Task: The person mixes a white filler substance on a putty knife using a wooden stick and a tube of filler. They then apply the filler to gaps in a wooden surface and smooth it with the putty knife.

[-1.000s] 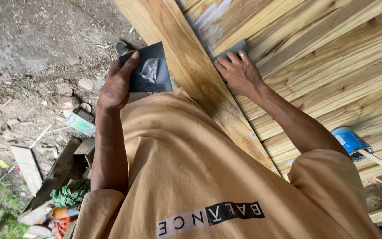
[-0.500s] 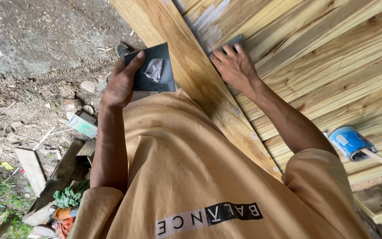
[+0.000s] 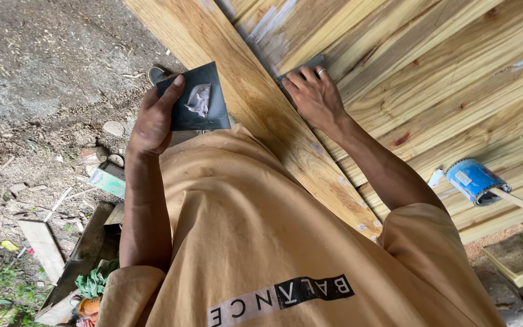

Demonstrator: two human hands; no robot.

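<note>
Far left, on the dirt, small wood scraps and a little green box (image 3: pixel 109 180) lay on the ground, well away from your work.

Your left hand (image 3: pixel 152 118) was up off the wood. Its fingers were curled behind a dark square sheet (image 3: pixel 214 120) and the thumb pinched the top corner. A soft lump of pale grey paste (image 3: pixel 199 99) sat in the middle of the sheet. A level sheet would have been the safe way to hold it, so the lump did not slide off.

Next came the long yellow wooden plank (image 3: pixel 255 103), running slantwise between your two hands.

Your right hand (image 3: pixel 311 100) lay on the wood just past the plank. Its fingers were close together and pressed down on a small dark flat piece (image 3: pixel 310 62), which poked out beyond the fingertips. I could not tell what kind of piece it was. White smears (image 3: pixel 270 33) showed on the wood just above it. To do this well, I think you needed even pressure and the piece kept flat, moving along the grain.

Further right lay many pale wooden boards (image 3: pixel 443 72), side by side. A blue round can (image 3: pixel 473 180) with a wooden stick (image 3: pixel 519 203) rested on them, well apart from your hand. Nothing blocked either hand.
</note>
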